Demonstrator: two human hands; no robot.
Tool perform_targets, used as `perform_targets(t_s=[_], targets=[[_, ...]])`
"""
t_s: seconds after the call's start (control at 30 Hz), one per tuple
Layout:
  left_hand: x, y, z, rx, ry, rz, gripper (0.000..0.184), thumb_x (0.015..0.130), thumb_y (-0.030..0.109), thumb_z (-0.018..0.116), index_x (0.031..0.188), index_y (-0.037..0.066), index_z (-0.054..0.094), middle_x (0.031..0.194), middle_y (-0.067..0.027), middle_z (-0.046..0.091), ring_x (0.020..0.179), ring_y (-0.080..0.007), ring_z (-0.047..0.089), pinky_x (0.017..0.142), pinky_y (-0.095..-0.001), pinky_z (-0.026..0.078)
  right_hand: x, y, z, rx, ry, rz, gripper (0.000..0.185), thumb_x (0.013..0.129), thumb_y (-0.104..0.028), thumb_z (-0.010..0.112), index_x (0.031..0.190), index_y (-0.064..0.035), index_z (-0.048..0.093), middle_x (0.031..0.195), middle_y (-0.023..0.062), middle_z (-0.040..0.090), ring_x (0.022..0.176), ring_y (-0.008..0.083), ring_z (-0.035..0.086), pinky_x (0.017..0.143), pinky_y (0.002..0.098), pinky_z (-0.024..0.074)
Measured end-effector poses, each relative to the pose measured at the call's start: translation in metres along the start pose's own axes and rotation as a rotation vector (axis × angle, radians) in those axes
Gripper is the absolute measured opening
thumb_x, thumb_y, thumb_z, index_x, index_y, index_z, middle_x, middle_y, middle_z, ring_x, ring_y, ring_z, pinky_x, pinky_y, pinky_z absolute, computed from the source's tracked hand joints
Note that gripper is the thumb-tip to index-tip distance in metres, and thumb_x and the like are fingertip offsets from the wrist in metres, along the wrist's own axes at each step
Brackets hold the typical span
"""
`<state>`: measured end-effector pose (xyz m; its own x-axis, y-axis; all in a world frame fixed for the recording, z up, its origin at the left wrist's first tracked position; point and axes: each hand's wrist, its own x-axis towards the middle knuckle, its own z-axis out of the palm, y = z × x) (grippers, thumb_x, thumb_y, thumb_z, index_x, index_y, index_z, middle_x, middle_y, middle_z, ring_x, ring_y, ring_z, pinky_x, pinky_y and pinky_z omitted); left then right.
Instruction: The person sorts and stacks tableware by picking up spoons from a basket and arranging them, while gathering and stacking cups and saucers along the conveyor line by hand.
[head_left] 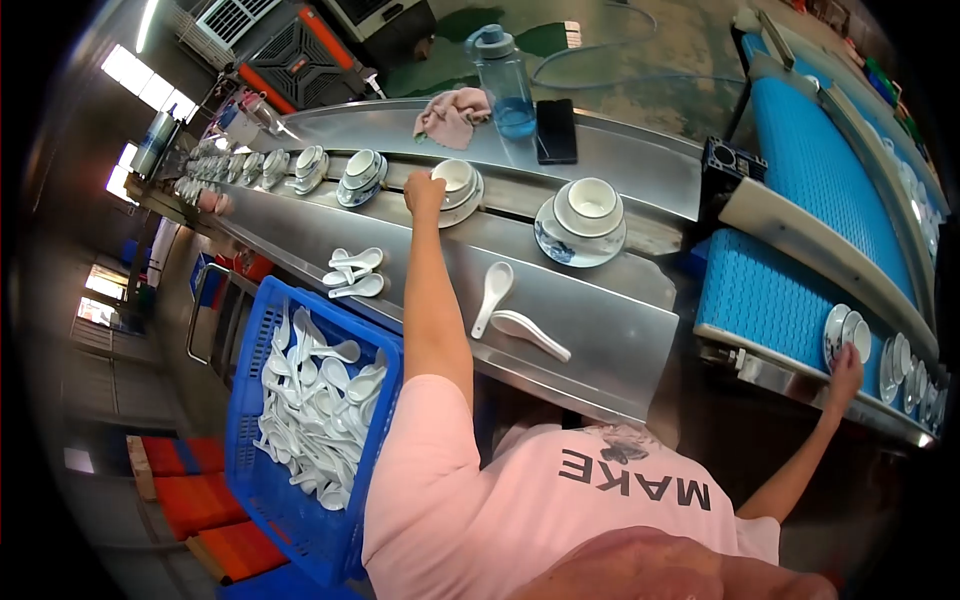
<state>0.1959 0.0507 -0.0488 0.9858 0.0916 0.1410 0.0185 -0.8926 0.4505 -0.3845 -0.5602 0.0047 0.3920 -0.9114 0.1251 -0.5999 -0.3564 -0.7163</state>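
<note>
My left hand [424,192] reaches out over the metal line, its fingers closed at the left edge of a white bowl [456,178] that stands on a stacked saucer [468,208]. Far out to the right, my right hand [847,372] grips the near side of a stack of white bowls and plates [853,332] on the blue conveyor belt. The fingertips of both hands are partly hidden. Between my arms, a white spoon [494,292] and some nested spoons [530,334] lie on the steel ledge.
A blue crate [240,400] full of white spoons stands left, beside several spoons [355,270] on the ledge. More bowl sets [590,205] line the track. A water bottle [505,85], phone [556,132] and pink cloth [452,118] lie behind. A blue conveyor [760,280] runs right.
</note>
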Motion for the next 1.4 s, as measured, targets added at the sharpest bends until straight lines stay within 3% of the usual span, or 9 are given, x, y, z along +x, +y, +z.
perform_targets(t_s=[0.07,0.2,0.3,0.6,0.8,0.87,0.97,1.13,1.4], targets=[[-0.033,0.018,-0.021,-0.077,0.282,0.182,0.024,0.071,0.014,0.059,0.092,0.003,0.060,0.082,-0.0182,0.062,0.077,-0.0350,0.059,0.069,-0.0398,0.046,-0.003,-0.016,-0.010,-0.179,0.324,-0.102,0.038,0.088,-0.030,0.050,0.112,-0.0013,0.054,0.094,0.0162,0.062,0.083,0.0250,0.060,0.075,0.0310,0.0461],[-0.053,0.015,-0.032,-0.267,0.589,0.213,0.018,0.077,0.006,0.053,0.094,0.004,0.058,0.085,-0.0164,0.061,0.078,-0.0340,0.058,0.067,-0.0399,0.045,0.093,0.088,-0.025,-0.417,0.086,-0.157,0.063,0.078,-0.039,0.061,0.121,0.0032,0.044,0.112,0.0194,0.053,0.098,0.0271,0.054,0.082,0.0341,0.0425],[-0.051,0.001,-0.032,-0.242,0.544,0.128,0.019,0.076,0.007,0.053,0.094,0.002,0.059,0.084,-0.0185,0.061,0.077,-0.0350,0.058,0.069,-0.0406,0.045,0.120,0.092,-0.016,-0.013,-0.191,0.070,0.049,0.076,-0.019,0.058,0.119,0.0026,0.047,0.110,0.0153,0.055,0.098,0.0268,0.054,0.082,0.0367,0.0422],[-0.030,-0.038,-0.030,-0.235,0.495,-0.085,0.020,0.072,0.014,0.055,0.083,0.000,0.064,0.079,-0.0179,0.063,0.074,-0.0338,0.061,0.070,-0.0389,0.046,0.065,0.003,0.016,0.058,-0.540,-0.008,0.057,0.064,-0.020,0.060,0.116,-0.0004,0.049,0.102,0.0101,0.056,0.091,0.0216,0.054,0.080,0.0339,0.0431],[-0.158,0.023,-0.073,-0.384,-0.317,-0.113,0.025,0.071,0.020,0.062,0.089,0.003,0.063,0.073,-0.0118,0.063,0.066,-0.0240,0.060,0.063,-0.0322,0.046,-0.028,-0.136,0.109,0.262,-0.673,-0.091,0.044,0.071,-0.016,0.058,0.113,-0.0034,0.053,0.100,0.0080,0.058,0.089,0.0181,0.054,0.082,0.0301,0.0409],[-0.192,0.028,-0.059,-0.366,-0.391,0.186,0.023,0.071,0.016,0.063,0.090,0.003,0.063,0.067,-0.0088,0.060,0.060,-0.0199,0.057,0.059,-0.0319,0.045,-0.048,-0.176,0.148,0.226,-0.670,-0.134,0.042,0.070,-0.017,0.059,0.110,-0.0030,0.055,0.098,0.0081,0.059,0.088,0.0180,0.054,0.080,0.0294,0.0416],[-0.202,0.034,-0.047,-0.341,-0.335,0.229,0.020,0.071,0.011,0.062,0.088,0.001,0.062,0.067,-0.0083,0.060,0.058,-0.0188,0.055,0.057,-0.0309,0.045,-0.077,-0.234,0.202,0.300,-0.766,-0.266,0.038,0.068,-0.012,0.056,0.105,-0.0005,0.056,0.093,0.0072,0.060,0.084,0.0138,0.055,0.077,0.0287,0.0433],[-0.183,0.049,-0.031,-0.662,-0.429,0.009,0.019,0.073,0.004,0.058,0.091,-0.003,0.059,0.069,-0.0069,0.060,0.055,-0.0111,0.053,0.050,-0.0242,0.043,-0.111,-0.270,0.249,0.436,-0.966,-0.143,0.038,0.077,-0.017,0.056,0.110,0.0005,0.053,0.084,0.0084,0.060,0.065,0.0112,0.052,0.053,0.0243,0.0441],[-0.200,0.098,-0.032,-0.991,-0.660,-0.083,0.027,0.079,0.010,0.058,0.102,-0.003,0.055,0.082,-0.0088,0.061,0.067,-0.0136,0.059,0.059,-0.0227,0.047,-0.044,-0.176,0.145,0.342,-0.518,-0.177,0.030,0.086,-0.020,0.053,0.112,-0.0071,0.056,0.100,0.0096,0.061,0.088,0.0167,0.058,0.071,0.0278,0.0500]])
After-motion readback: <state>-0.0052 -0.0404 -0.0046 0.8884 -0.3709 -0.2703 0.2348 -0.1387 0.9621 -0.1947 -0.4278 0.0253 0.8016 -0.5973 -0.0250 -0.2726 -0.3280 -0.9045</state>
